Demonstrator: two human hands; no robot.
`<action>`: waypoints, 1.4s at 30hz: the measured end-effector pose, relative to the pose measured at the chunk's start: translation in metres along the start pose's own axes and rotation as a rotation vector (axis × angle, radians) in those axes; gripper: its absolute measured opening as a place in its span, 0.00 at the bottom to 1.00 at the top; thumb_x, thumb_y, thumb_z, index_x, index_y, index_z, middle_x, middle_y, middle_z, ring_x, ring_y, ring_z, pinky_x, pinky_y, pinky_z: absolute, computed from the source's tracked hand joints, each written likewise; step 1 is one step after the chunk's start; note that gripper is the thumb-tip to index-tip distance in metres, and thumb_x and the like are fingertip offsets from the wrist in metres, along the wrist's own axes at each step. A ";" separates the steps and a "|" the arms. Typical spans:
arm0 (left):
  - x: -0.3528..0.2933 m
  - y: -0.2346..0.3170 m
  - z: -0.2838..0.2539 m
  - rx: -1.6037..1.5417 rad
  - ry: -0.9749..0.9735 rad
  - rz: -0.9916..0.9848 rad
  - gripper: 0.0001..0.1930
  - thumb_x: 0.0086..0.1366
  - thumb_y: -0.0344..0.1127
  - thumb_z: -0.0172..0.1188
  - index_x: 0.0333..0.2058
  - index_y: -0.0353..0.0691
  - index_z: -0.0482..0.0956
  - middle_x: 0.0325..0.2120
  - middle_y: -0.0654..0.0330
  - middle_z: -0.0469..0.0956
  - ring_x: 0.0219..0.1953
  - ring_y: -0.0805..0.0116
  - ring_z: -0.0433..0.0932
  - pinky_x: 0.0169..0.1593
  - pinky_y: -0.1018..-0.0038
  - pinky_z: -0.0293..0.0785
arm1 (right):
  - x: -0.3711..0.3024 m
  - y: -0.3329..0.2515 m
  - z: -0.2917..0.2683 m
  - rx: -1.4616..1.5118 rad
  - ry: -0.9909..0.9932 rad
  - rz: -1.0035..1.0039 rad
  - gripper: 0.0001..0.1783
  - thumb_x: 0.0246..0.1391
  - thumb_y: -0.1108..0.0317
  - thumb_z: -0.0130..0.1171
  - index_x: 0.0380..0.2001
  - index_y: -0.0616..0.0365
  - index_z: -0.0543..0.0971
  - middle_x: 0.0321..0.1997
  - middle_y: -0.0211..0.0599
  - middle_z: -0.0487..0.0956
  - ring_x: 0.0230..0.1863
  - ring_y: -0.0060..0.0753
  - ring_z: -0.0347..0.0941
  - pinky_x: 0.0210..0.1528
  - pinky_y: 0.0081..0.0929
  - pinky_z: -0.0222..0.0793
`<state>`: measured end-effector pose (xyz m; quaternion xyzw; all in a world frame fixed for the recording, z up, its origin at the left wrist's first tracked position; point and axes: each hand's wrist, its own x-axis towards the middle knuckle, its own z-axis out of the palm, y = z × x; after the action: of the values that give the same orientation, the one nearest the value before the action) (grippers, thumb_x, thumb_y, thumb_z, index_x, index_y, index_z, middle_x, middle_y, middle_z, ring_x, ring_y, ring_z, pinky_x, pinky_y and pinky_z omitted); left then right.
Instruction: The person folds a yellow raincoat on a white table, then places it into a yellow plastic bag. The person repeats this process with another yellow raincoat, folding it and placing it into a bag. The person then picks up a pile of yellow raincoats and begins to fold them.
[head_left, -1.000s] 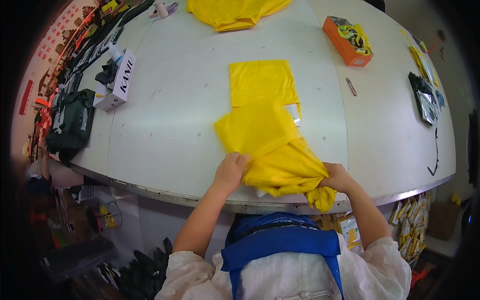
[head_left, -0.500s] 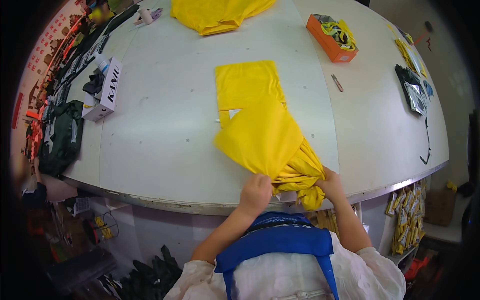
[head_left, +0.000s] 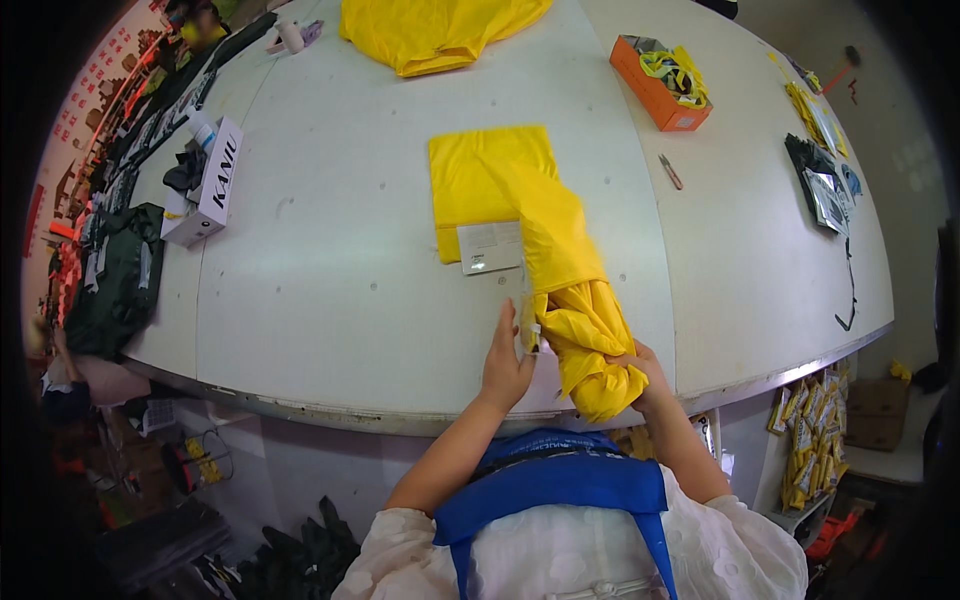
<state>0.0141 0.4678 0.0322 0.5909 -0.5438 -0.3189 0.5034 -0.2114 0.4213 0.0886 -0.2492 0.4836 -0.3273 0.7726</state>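
Head view: the right hand grips a yellow fabric bundle at the near edge of a pale worktable, the left open beside it.
The hands are apart: the right hand [head_left: 643, 376] is closed on the crumpled near end of the yellow fabric bundle [head_left: 565, 240], while the left hand [head_left: 508, 368] has its fingers extended along the left side; whether it touches cannot be told. The bundle's far end overlaps a flat yellow fabric square [head_left: 462, 180] on the worktable [head_left: 330, 270]. A white printed card [head_left: 489, 248] lies against the square's near edge. Thread snips [head_left: 671, 173] and an orange box [head_left: 655, 92] rest farther right.
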 end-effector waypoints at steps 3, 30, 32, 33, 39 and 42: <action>0.009 0.010 -0.003 0.195 0.105 0.137 0.25 0.57 0.22 0.55 0.55 0.33 0.68 0.46 0.44 0.75 0.45 0.46 0.77 0.47 0.65 0.75 | 0.001 0.007 0.008 0.038 0.025 -0.066 0.27 0.43 0.74 0.61 0.50 0.69 0.71 0.47 0.44 0.78 0.44 0.36 0.76 0.49 0.30 0.72; -0.001 0.018 0.031 -0.221 0.104 -0.115 0.13 0.57 0.28 0.64 0.42 0.37 0.77 0.33 0.55 0.82 0.36 0.67 0.80 0.40 0.74 0.74 | 0.007 0.003 0.046 0.425 -0.187 -0.152 0.23 0.62 0.57 0.47 0.52 0.62 0.70 0.50 0.43 0.76 0.49 0.40 0.75 0.52 0.38 0.72; -0.009 0.011 0.039 -0.195 0.078 -0.133 0.12 0.56 0.28 0.65 0.39 0.37 0.78 0.32 0.55 0.81 0.34 0.62 0.81 0.38 0.72 0.75 | 0.009 0.006 0.035 0.424 -0.193 -0.169 0.23 0.62 0.57 0.46 0.54 0.62 0.69 0.52 0.43 0.75 0.51 0.41 0.74 0.54 0.40 0.71; -0.006 0.015 0.034 -0.170 0.043 -0.013 0.14 0.55 0.26 0.64 0.42 0.36 0.76 0.32 0.54 0.80 0.33 0.60 0.81 0.38 0.72 0.75 | 0.006 0.004 0.033 0.430 -0.190 -0.167 0.24 0.62 0.57 0.46 0.54 0.62 0.68 0.52 0.43 0.75 0.51 0.41 0.74 0.54 0.41 0.71; -0.001 -0.001 0.012 -0.129 -0.098 -0.040 0.22 0.53 0.20 0.62 0.48 0.38 0.73 0.36 0.54 0.80 0.37 0.64 0.81 0.41 0.73 0.75 | 0.004 0.004 0.025 0.488 -0.216 -0.131 0.27 0.63 0.51 0.44 0.59 0.56 0.64 0.57 0.43 0.72 0.55 0.44 0.72 0.56 0.45 0.70; 0.000 0.003 0.009 -0.070 -0.101 -0.040 0.18 0.55 0.20 0.58 0.46 0.37 0.73 0.33 0.53 0.79 0.33 0.61 0.80 0.36 0.73 0.75 | 0.006 0.001 0.026 0.478 -0.227 -0.219 0.27 0.63 0.51 0.44 0.59 0.56 0.64 0.56 0.43 0.72 0.54 0.44 0.72 0.55 0.45 0.71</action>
<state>0.0046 0.4657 0.0323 0.5669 -0.5450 -0.3772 0.4893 -0.1860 0.4196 0.0947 -0.1457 0.2732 -0.4834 0.8188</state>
